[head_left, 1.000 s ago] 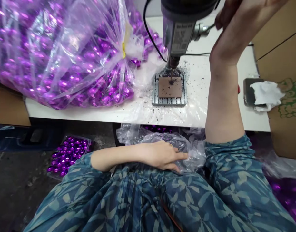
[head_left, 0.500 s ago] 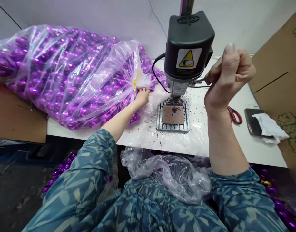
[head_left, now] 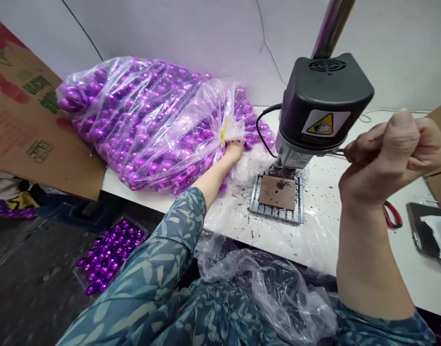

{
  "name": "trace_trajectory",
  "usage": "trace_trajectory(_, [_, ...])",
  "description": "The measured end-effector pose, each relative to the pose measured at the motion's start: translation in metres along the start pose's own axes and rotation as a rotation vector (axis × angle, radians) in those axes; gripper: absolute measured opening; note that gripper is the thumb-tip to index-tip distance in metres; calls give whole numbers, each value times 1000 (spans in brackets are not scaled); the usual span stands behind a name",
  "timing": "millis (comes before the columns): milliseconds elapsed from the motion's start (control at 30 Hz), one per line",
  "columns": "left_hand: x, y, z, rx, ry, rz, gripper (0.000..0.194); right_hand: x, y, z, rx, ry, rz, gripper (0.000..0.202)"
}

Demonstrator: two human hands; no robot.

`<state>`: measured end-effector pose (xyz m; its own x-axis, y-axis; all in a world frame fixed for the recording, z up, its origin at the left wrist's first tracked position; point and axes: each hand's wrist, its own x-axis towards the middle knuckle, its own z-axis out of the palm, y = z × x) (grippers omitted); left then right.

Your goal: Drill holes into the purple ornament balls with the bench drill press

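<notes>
A large clear bag of shiny purple balls point(head_left: 152, 125) lies on the white table, gathered by a yellow tie point(head_left: 223, 136). My left hand point(head_left: 235, 151) reaches in at the bag's right end, just below the tie; its fingertips are hidden among plastic and balls. Right of the bag stands a black drill press point(head_left: 324, 96) with a hand-warning label. My right hand point(head_left: 393, 154) is closed round the press's lever at its right side. Beneath the drill head, a brown block point(head_left: 277, 193) with a small hole rests on the slotted metal base point(head_left: 271, 213), scattered with dark shavings.
Red-handled scissors point(head_left: 392, 216) and a dark phone-like device point(head_left: 426, 233) with white tissue lie at the right. A cardboard box point(head_left: 43, 139) leans at the left. Purple balls fill a tray point(head_left: 110, 254) on the floor. Crumpled clear plastic point(head_left: 263, 283) covers my lap.
The view has turned left, so the bag and press appear further right, and the floor tray shows more. My right hand keeps its hold on the lever; my left hand remains at the bag's end.
</notes>
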<state>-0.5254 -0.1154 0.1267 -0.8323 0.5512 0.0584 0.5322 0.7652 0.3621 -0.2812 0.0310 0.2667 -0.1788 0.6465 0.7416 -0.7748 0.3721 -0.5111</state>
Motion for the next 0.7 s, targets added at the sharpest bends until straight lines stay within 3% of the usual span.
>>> trace_trajectory(133, [-17, 12, -2, 19, -7, -44, 56, 0, -1, -1, 4, -9, 3, 56])
trace_trajectory(200, [-33, 18, -5, -73, 40, -30, 52, 0, 0, -1, -19, -12, 11, 57])
trace_trajectory(267, [-54, 20, -9, -356, 126, -17, 43, 0, 1, 0, -41, -5, -3, 60])
trace_trajectory(333, [-79, 19, -13, -791, 149, -41, 35, -1, 2, 1, -64, -2, -12, 62])
trace_trajectory(400, [-105, 18, -16, -1192, 70, -101, 27, -2, 4, 1, -83, 6, -15, 62])
trace_trajectory(467, [-128, 19, -18, -1448, -29, -168, 23, -3, 5, 2, -99, 15, -9, 63])
trace_trajectory(567, [-153, 28, -16, -1609, -156, -256, 25, -4, 5, 4, -95, 19, -17, 62])
trace_trajectory(700, [-168, 43, -8, -1635, -263, -286, 24, -4, 6, 6, -142, 33, -35, 66])
